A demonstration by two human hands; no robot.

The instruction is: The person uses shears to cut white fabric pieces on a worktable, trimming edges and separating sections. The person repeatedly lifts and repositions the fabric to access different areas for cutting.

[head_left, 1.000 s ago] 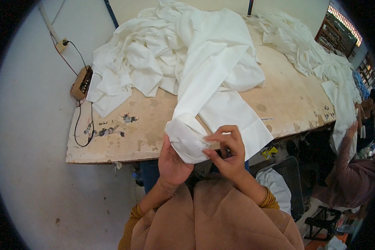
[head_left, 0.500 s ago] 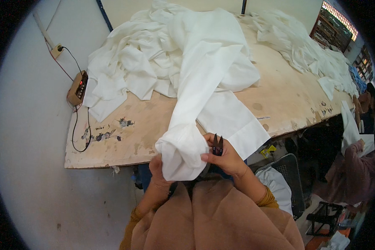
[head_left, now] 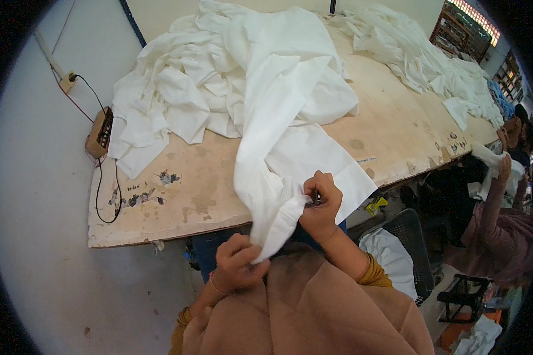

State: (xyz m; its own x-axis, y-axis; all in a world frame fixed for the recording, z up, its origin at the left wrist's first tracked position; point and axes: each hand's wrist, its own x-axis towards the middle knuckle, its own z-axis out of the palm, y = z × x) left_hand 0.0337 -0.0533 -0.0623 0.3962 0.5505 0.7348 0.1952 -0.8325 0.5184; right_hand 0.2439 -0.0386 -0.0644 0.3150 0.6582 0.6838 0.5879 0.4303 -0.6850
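My left hand (head_left: pixel 240 263) is closed on the lower end of a long white fabric piece (head_left: pixel 272 219), down in front of my chest. My right hand (head_left: pixel 320 201) is higher and to the right, closed on the other side of that end, with small dark scissors (head_left: pixel 315 195) partly showing among its fingers. The fabric runs from between my hands up over the table edge into a large crumpled white pile (head_left: pixel 177 89). A flat white panel (head_left: pixel 343 154) lies under and right of it on the worn plywood table (head_left: pixel 139 216).
Another white pile (head_left: pixel 414 53) lies at the back right. A power strip (head_left: pixel 100 133) with cables is at the table's left by the wall. A person in mauve (head_left: pixel 497 242) handles white cloth at the right. A dark perforated plastic chair (head_left: pixel 417 242) with white fabric stands below.
My left hand has moved down toward my body and my right hand up, drawing the fabric end out between them. The scissors are now mostly hidden. The co-worker's arms have moved.
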